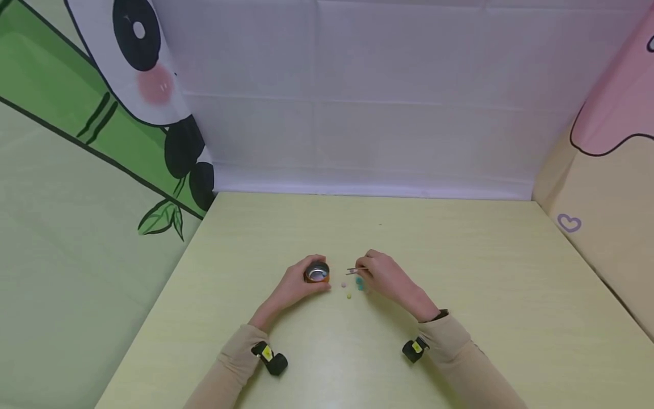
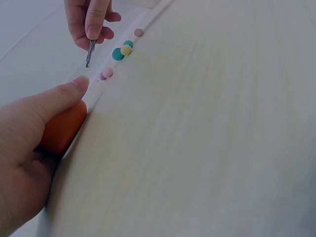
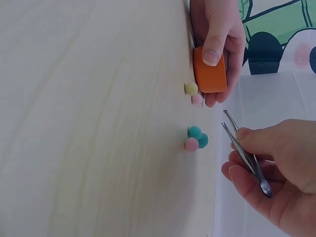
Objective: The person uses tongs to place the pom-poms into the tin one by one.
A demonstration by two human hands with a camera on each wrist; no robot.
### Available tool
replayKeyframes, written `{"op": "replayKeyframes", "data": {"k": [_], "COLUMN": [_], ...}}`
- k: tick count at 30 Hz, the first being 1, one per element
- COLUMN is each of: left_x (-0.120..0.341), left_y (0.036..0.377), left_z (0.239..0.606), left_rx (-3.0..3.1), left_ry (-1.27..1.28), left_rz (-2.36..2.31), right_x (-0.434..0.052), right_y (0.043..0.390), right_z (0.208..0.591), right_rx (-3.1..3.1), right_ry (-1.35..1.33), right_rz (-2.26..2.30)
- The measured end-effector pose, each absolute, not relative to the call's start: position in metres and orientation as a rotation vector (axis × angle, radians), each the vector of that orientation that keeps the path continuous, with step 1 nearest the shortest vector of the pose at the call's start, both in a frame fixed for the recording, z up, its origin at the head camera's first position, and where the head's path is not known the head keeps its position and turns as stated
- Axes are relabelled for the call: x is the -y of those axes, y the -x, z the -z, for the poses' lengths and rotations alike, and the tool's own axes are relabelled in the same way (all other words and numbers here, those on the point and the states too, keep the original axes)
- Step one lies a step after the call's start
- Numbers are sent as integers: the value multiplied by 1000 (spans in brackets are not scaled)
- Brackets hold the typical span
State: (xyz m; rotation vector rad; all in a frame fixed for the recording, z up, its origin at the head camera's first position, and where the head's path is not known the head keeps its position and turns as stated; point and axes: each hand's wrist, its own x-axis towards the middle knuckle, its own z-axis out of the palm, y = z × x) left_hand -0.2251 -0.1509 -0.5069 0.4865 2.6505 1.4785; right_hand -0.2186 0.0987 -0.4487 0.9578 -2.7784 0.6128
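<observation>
An orange cup with a silvery inside [image 1: 317,272] stands on the table, and my left hand [image 1: 298,281] grips it round the side, thumb nearest me. My right hand [image 1: 385,275] pinches metal tweezers [image 3: 245,154] a little above the table, to the right of the cup. Their tips are slightly apart, and I see nothing between them in the right wrist view. Several small balls lie between the hands: a yellow ball [image 3: 191,89] and a pink ball [image 3: 197,99] near the cup, teal balls [image 3: 194,133] and another pink ball [image 3: 191,144] below the tweezers.
The pale wooden table [image 1: 327,358] reaches back to a white cloth backdrop [image 1: 398,142]. Printed side panels stand left and right, with a panda drawing [image 1: 148,85] on the left. Each sleeve carries a small black wrist camera [image 1: 276,363].
</observation>
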Motion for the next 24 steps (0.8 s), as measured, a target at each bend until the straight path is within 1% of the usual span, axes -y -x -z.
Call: {"op": "replayKeyframes", "data": {"k": [9,24], "left_x": [150,137], "left_y": [224,234], "left_z": [506,508], "left_rx": [-2654,-2669], "left_ry": [-492,-429], "left_rz": [-1479,-1489], "right_x": [-106,-130], "right_y": [215,230], "right_z": [451,463], "right_rx": [2754,2761], "right_ry": [-948,-963], "right_rz": [-588,-579]}}
